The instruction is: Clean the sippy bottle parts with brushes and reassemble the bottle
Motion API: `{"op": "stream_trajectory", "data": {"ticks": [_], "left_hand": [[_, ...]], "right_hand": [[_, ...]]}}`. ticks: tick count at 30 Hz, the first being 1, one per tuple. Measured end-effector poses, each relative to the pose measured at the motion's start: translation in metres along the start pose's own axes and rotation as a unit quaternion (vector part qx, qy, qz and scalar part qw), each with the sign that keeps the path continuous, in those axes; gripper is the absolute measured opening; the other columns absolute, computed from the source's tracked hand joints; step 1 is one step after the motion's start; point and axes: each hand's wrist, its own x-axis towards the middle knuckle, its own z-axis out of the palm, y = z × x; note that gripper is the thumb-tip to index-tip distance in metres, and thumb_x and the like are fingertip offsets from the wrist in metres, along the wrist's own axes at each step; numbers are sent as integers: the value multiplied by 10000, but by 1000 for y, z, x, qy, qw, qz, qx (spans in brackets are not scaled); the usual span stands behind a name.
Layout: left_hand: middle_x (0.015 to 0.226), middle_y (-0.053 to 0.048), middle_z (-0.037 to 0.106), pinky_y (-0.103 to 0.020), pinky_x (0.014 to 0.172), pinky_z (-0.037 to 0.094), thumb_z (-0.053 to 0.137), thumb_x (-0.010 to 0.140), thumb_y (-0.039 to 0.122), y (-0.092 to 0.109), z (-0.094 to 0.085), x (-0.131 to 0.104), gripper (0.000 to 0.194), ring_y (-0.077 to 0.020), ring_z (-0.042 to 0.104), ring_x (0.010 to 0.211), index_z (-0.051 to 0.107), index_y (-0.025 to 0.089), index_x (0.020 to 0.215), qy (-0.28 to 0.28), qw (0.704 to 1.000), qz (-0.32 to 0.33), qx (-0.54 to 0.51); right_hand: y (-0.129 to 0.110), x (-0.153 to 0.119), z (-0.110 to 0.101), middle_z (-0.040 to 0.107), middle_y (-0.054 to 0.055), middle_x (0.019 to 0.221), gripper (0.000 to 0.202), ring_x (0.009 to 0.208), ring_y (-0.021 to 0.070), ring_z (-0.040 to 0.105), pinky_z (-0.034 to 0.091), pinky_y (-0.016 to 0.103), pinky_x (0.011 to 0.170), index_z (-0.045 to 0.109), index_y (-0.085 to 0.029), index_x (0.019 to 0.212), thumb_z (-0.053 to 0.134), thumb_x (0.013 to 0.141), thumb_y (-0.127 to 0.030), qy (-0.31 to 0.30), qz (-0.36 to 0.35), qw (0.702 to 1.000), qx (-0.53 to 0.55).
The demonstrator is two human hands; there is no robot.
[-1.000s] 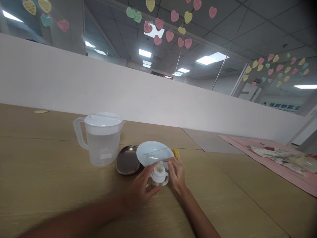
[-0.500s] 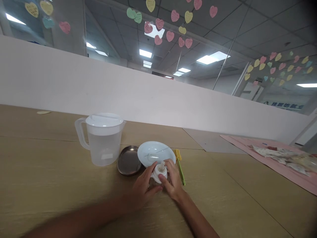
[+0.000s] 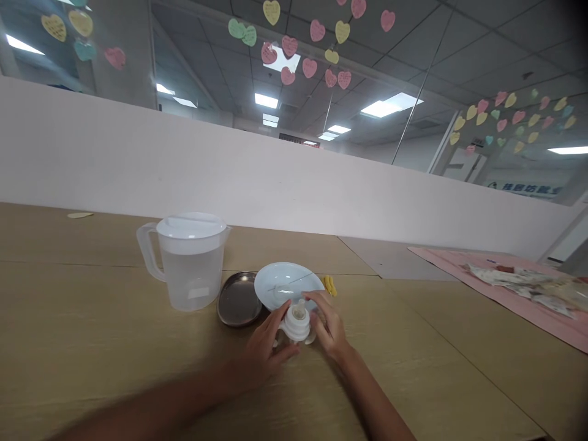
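A baby bottle [image 3: 296, 329] with a white collar and a clear nipple stands in front of the pale blue bowl [image 3: 266, 275]. My left hand [image 3: 269, 343] grips its left side, thumb low and fingers around the collar, by a white side handle. At the right of the collar, my right hand [image 3: 331, 331] is loosely curved with thumb and fingers apart. Its fingertips are close to the nipple; whether they touch is hard to see. Inside the bowl lie a clear piece and a thin stick.
Left of the bowl are a metal dish [image 3: 239, 300] and a lidded plastic pitcher [image 3: 193, 263] of clear liquid. A yellow brush head [image 3: 329, 285] shows behind my right hand. A pink mat [image 3: 441, 260] with packets lies at right, and a white partition [image 3: 275, 187] runs behind.
My right hand has loosened from the bottle and shifted slightly right, its thumb coming off the collar and covering the green brush handle. My left hand keeps its grip. The view has tilted slightly.
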Motion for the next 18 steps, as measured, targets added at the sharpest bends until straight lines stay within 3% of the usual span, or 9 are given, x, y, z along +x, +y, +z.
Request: {"op": "stream_trajectory", "data": {"ticks": [3,9,15,18], "left_hand": [[1353,-100,437,-355,946,442,579,805,367,-1,1,0,673,-249,455,1186,271,231,1388,-7,1000,1,-10],[1359,-109,423,-395,1001,394,559,824,364,-8,2,0,669,-245,455,1190,237,229,1395,-9,1000,24,-7],[1407,-114,363,-415,1023,374,560,822,351,-13,5,-2,727,-260,420,1229,171,219,1422,-1,999,28,21],[1393,-104,380,-411,1011,387,549,828,366,-12,5,-2,706,-258,423,1222,182,237,1416,3,999,35,20]], "right_hand": [[5,-3,-1,572,94,1025,347,969,250,524,402,432,840,517,-187,1173,364,883,-299,31,-11,998,-48],[2,-5,5,556,135,1121,514,1036,287,509,389,481,873,394,-151,1304,428,841,-372,-15,-80,993,-84],[14,-5,0,569,118,1064,363,1005,254,518,394,455,855,461,-170,1213,358,880,-271,110,8,989,-102],[10,-5,3,587,103,995,360,934,248,540,407,442,815,515,-171,1152,344,884,-340,80,-12,994,-74]]}}
